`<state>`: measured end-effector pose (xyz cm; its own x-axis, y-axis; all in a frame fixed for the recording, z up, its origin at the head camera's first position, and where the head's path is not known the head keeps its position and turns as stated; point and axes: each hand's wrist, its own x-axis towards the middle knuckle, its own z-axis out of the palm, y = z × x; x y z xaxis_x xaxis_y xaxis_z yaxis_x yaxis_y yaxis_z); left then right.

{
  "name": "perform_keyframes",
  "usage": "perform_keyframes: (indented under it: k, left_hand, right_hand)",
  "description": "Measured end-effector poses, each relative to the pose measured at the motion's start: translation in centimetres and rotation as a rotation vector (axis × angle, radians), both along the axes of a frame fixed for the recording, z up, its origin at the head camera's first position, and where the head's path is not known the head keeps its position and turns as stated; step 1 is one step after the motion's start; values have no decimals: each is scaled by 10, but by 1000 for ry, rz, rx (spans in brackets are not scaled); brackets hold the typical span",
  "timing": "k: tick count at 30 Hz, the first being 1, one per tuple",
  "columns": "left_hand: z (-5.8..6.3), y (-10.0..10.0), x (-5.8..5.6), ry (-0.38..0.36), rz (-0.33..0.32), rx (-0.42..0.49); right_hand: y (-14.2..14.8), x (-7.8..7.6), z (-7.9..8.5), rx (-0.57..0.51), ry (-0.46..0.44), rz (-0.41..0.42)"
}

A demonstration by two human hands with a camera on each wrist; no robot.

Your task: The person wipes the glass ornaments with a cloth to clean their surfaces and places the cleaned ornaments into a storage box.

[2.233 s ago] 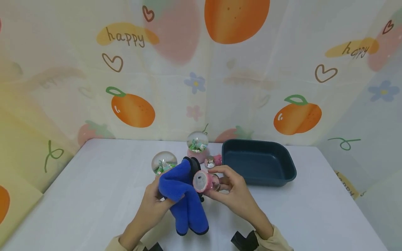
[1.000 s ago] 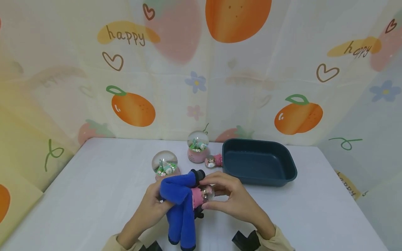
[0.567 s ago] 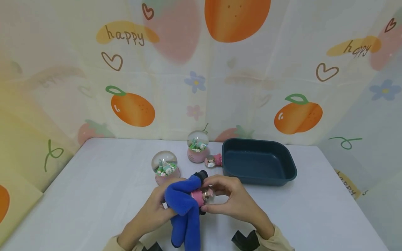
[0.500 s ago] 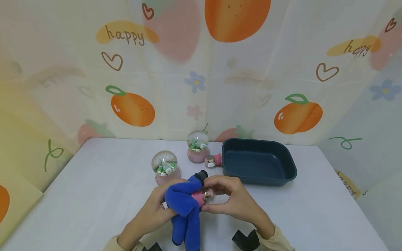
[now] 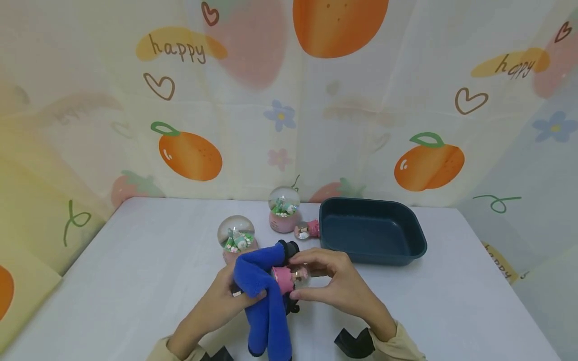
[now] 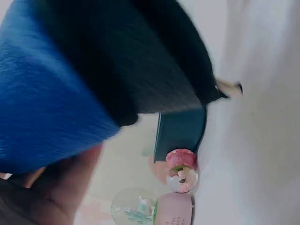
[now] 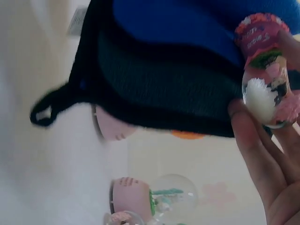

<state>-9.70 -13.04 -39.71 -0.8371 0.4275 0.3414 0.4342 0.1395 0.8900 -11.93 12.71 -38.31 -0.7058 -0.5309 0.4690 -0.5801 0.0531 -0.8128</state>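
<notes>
My left hand (image 5: 222,300) grips a blue cleaning cloth (image 5: 257,273) with black edging, folded over so that its ends hang down. In the right wrist view the cloth shows a dark grey side and a black hanging loop (image 7: 43,114). Fingers and thumb of my right hand (image 5: 343,283) pinch a small snow globe (image 5: 283,279) by its glass ball. It lies sideways, pink base toward the left, against the cloth. The right wrist view shows figures and a white shape inside the globe (image 7: 263,91). The cloth hides part of my left fingers.
Two larger snow globes with pink bases, one left (image 5: 236,235) and one farther back (image 5: 284,209), stand behind my hands. Another small snow globe (image 5: 308,229) lies on its side against a dark teal rectangular bin (image 5: 372,258). A printed curtain backs the white table (image 5: 135,281).
The small globe's underside faced me earlier; it has turned and come down against the cloth. Over the last half second the cloth shifts slightly and its black loop comes back into sight.
</notes>
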Motion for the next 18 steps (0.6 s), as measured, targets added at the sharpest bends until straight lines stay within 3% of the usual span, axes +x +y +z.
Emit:
perform_keyframes:
  k: [3,5,10,14,18]
  left_hand:
    - [1,2,0,-15,-50,1]
    - [1,3,-1,8,-48,6]
    - [0,3,-1,107,6,15]
    - [0,2,-1,174,84,-5]
    - [-1,2,-2,178,120,-14]
  right_hand:
    - [-1,0,-1,5,-14,-18]
    - [-2,1,-2,11,-38,-16]
    - [-3,2,0,24,-67,3]
    - [0,2,1,29,-28,37]
    - [4,1,3,7,8,72]
